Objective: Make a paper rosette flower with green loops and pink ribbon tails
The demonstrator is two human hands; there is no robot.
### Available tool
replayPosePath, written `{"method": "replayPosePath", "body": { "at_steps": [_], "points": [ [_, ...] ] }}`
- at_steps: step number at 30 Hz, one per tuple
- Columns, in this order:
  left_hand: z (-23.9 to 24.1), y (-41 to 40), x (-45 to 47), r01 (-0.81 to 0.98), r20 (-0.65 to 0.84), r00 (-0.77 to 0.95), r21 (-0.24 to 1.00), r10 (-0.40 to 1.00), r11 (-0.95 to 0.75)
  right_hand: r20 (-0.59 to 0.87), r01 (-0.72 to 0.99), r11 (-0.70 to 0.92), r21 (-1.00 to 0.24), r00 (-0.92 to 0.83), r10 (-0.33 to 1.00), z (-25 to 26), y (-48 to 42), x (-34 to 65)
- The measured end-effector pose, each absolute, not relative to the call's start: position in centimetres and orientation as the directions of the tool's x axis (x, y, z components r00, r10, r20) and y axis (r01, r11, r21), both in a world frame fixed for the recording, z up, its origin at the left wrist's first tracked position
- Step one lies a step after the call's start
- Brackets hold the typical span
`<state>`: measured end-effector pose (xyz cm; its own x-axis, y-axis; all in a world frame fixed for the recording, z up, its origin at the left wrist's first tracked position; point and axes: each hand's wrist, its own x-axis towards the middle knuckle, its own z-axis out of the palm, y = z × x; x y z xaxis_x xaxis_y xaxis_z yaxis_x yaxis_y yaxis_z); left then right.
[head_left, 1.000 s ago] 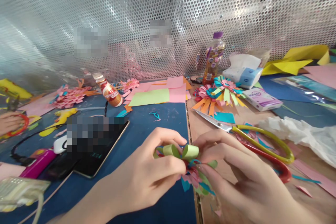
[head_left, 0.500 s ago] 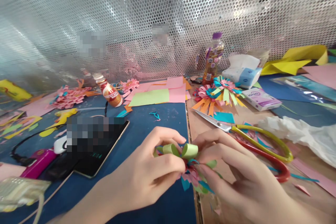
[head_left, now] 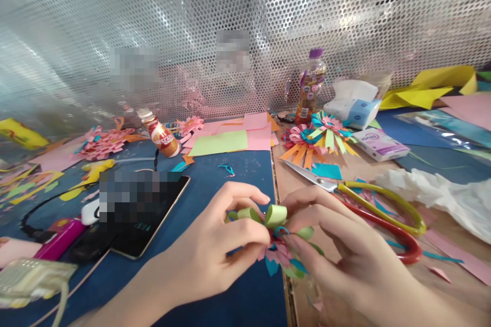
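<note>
Between my two hands is a small layered paper flower [head_left: 279, 254] with pink and blue petals and light green curled loops. My left hand [head_left: 230, 235] pinches its left side, thumb and index finger closed on the paper. From the right, my right hand [head_left: 333, 245] grips the flower near a small blue paper loop at its centre. Fingers hide much of the flower. Scissors [head_left: 330, 184] with one yellow and one red handle lie open just beyond my right hand.
Finished-looking paper flowers [head_left: 322, 133] lie behind the scissors, near a drink bottle [head_left: 311, 84] and tissue packs [head_left: 353, 112]. On the left are a phone [head_left: 153, 219], a coffee bottle [head_left: 159, 135] and a glue gun [head_left: 86, 176]. A perforated metal panel [head_left: 184, 36] stands behind.
Both hands keep hold of the flower, with small finger shifts. The green loops have tilted slightly, and a little more of the pink and blue petals shows below.
</note>
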<state>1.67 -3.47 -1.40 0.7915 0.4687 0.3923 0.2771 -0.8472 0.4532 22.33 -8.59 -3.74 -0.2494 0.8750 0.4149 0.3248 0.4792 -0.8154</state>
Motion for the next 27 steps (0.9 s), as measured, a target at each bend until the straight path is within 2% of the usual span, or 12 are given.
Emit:
{"method": "replayPosePath", "body": {
  "at_steps": [6,12,20,24,27],
  "points": [
    [-1.4,-3.4,1.8,0.277,0.39,0.782,0.483,0.487,-0.831,0.435,0.333,0.489,-0.806,-0.226,0.872,-3.3,-8.5,22.2],
    [-1.3,-3.4,1.9,0.33,0.368,0.765,0.482,0.529,-0.812,0.503,0.442,0.518,-0.732,-0.161,0.849,-3.3,-8.3,22.2],
    [-1.3,-3.7,1.7,0.406,0.396,0.704,0.457,0.59,-0.791,0.521,0.422,0.523,-0.74,-0.131,0.844,-3.2,-7.9,22.0],
    [-1.7,-4.0,2.0,0.396,0.391,0.6,0.613,0.698,-0.684,0.486,0.363,0.483,-0.797,-0.09,0.869,-3.2,-8.0,22.0],
    [-1.7,-4.5,2.6,0.374,0.273,0.453,0.806,0.849,-0.459,0.316,0.231,0.323,-0.918,-0.065,0.946,-3.4,-7.9,21.8]
  ]
}}
